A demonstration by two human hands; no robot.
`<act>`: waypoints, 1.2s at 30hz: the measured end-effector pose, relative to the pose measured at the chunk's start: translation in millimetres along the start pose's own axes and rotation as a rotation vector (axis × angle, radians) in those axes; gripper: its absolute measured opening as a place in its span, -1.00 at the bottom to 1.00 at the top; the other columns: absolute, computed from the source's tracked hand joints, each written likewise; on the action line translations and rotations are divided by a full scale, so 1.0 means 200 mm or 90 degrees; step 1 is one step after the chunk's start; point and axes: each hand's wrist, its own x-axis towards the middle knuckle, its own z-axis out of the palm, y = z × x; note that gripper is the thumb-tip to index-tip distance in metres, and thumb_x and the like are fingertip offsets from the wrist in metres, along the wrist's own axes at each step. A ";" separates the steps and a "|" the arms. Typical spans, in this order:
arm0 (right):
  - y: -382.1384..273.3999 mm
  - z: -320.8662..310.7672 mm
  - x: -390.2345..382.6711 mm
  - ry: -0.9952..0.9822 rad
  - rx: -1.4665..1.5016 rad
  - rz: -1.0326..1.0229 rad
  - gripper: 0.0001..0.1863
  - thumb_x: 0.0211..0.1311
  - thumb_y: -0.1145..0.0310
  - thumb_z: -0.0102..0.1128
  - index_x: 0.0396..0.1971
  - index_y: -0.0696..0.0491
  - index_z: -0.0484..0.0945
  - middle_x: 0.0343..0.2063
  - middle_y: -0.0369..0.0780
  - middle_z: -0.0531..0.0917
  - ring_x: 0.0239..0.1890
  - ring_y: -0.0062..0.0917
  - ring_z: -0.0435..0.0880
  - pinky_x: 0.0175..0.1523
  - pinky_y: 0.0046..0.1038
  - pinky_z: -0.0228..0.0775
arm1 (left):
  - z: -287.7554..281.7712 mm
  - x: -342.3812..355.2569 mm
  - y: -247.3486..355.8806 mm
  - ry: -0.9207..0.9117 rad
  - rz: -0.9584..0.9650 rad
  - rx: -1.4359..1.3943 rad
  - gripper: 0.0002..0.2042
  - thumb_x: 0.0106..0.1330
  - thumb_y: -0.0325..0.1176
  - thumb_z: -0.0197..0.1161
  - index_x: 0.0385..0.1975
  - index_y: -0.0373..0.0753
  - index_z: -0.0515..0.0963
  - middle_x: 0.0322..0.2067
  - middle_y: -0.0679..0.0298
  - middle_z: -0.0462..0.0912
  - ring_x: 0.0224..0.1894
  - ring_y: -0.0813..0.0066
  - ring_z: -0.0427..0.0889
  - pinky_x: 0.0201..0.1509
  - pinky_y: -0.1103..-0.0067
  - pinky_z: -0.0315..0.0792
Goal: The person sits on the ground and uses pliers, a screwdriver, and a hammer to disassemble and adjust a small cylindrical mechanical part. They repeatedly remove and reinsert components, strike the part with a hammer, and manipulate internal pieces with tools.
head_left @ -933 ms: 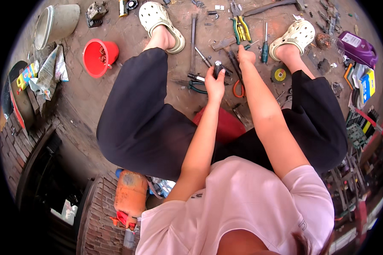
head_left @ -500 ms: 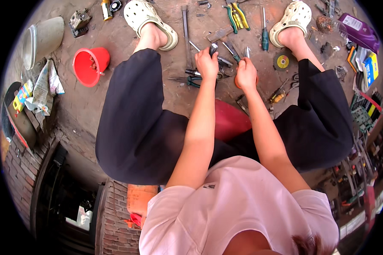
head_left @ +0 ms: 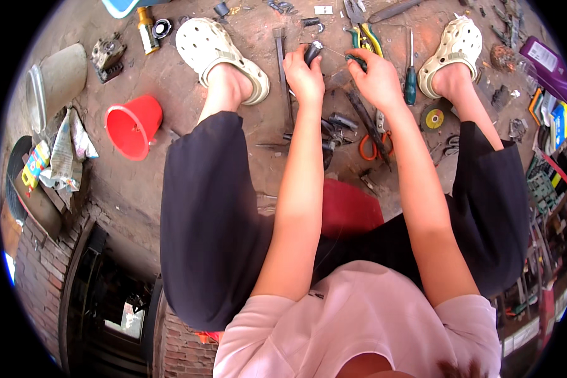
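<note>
Bare floor [head_left: 160, 72] runs between the red bucket [head_left: 132, 128] and the left clog [head_left: 223, 53], wide enough for a hand. The metal bar [head_left: 281, 53] hems in the left grip [head_left: 305, 79] on its left. A thin strand [head_left: 334, 51] crosses the gap between the two. Yellow-and-green pliers [head_left: 366, 39] stand in the way just beyond the right grip [head_left: 378, 79]; a narrow strip separates it from the screwdriver [head_left: 411, 85]. Orange-handled snips [head_left: 366, 148] obstruct passage between the forearms.

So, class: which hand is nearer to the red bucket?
Left: the left hand is right of the red bucket and higher in view; the right hand is farther right.
</note>
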 end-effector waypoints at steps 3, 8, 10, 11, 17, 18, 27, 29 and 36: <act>0.07 -0.02 0.09 -0.009 0.023 -0.083 -0.70 0.22 0.23 0.14 -0.09 0.00 0.62 -0.30 -0.06 0.68 -0.19 -0.20 0.66 -0.07 -0.32 0.45 | 0.03 -0.03 0.00 0.012 0.024 0.007 -0.70 0.00 -0.51 0.39 -0.22 -0.31 0.53 -0.20 0.09 0.52 -0.09 0.08 0.45 0.07 0.33 0.33; 0.17 -0.03 0.22 -0.091 0.041 -0.039 -0.66 0.24 0.21 0.15 -0.10 0.11 0.62 -0.29 -0.08 0.70 -0.21 -0.40 0.69 -0.06 -0.44 0.44 | 0.04 -0.05 -0.02 0.006 0.055 0.030 -0.69 0.05 -0.53 0.36 -0.18 -0.33 0.49 -0.17 0.07 0.42 -0.05 0.05 0.36 0.09 0.30 0.27; 0.19 -0.02 0.25 -0.092 0.098 -0.008 -0.65 0.19 0.18 0.15 -0.15 0.10 0.65 -0.25 -0.02 0.68 -0.12 -0.21 0.66 0.02 -0.33 0.44 | 0.05 -0.05 -0.01 0.025 0.065 0.038 -0.70 0.04 -0.54 0.36 -0.20 -0.34 0.48 -0.20 0.07 0.40 -0.08 0.05 0.36 0.06 0.28 0.26; 0.19 -0.01 0.24 -0.099 0.108 0.010 -0.63 0.20 0.17 0.14 -0.14 0.11 0.64 -0.26 -0.02 0.68 -0.12 -0.21 0.66 0.02 -0.33 0.44 | 0.06 -0.06 -0.01 0.037 0.070 0.041 -0.70 0.02 -0.55 0.36 -0.22 -0.35 0.48 -0.21 0.06 0.41 -0.10 0.04 0.36 0.04 0.27 0.27; 0.15 0.03 0.24 -0.109 0.120 0.068 -0.60 0.25 0.15 0.13 -0.13 0.19 0.62 -0.63 -0.26 0.56 -0.54 -0.62 0.51 -0.35 -0.48 0.36 | 0.08 -0.07 -0.03 0.053 0.070 0.047 -0.69 0.00 -0.56 0.37 -0.23 -0.35 0.48 -0.23 0.06 0.39 -0.12 0.03 0.36 0.01 0.26 0.26; 0.14 0.03 0.24 -0.107 0.121 0.073 -0.60 0.25 0.14 0.13 -0.13 0.19 0.62 -0.66 -0.28 0.53 -0.57 -0.63 0.48 -0.38 -0.49 0.34 | 0.09 -0.07 -0.02 0.055 0.069 0.046 -0.69 -0.01 -0.56 0.37 -0.23 -0.35 0.48 -0.24 0.06 0.39 -0.12 0.03 0.36 0.01 0.25 0.26; 0.05 0.04 0.35 -0.196 0.064 0.186 -0.57 0.17 0.10 0.11 -0.41 0.24 0.66 -0.54 0.03 0.65 -0.40 -0.20 0.69 -0.22 -0.28 0.49 | 0.08 -0.07 -0.03 0.053 0.064 0.069 -0.71 0.04 -0.50 0.37 -0.23 -0.33 0.49 -0.25 0.07 0.43 -0.11 0.05 0.37 0.02 0.27 0.26; 0.09 0.14 0.30 -0.051 0.023 0.071 -0.60 0.16 0.12 0.10 -0.47 0.21 0.67 -0.50 0.06 0.65 -0.33 -0.11 0.68 -0.14 -0.22 0.50 | 0.08 -0.07 -0.01 0.043 0.059 0.069 -0.71 0.04 -0.50 0.36 -0.23 -0.33 0.48 -0.24 0.06 0.43 -0.10 0.02 0.36 0.03 0.25 0.25; -0.09 0.21 0.13 0.102 -0.006 0.097 -0.66 0.20 0.20 0.09 -0.53 0.17 0.65 -0.54 0.02 0.65 -0.38 -0.10 0.68 -0.19 -0.19 0.52 | 0.06 -0.05 0.01 0.037 0.043 0.065 -0.71 -0.03 -0.56 0.35 -0.27 -0.32 0.49 -0.26 0.03 0.41 -0.11 -0.03 0.36 0.02 0.23 0.27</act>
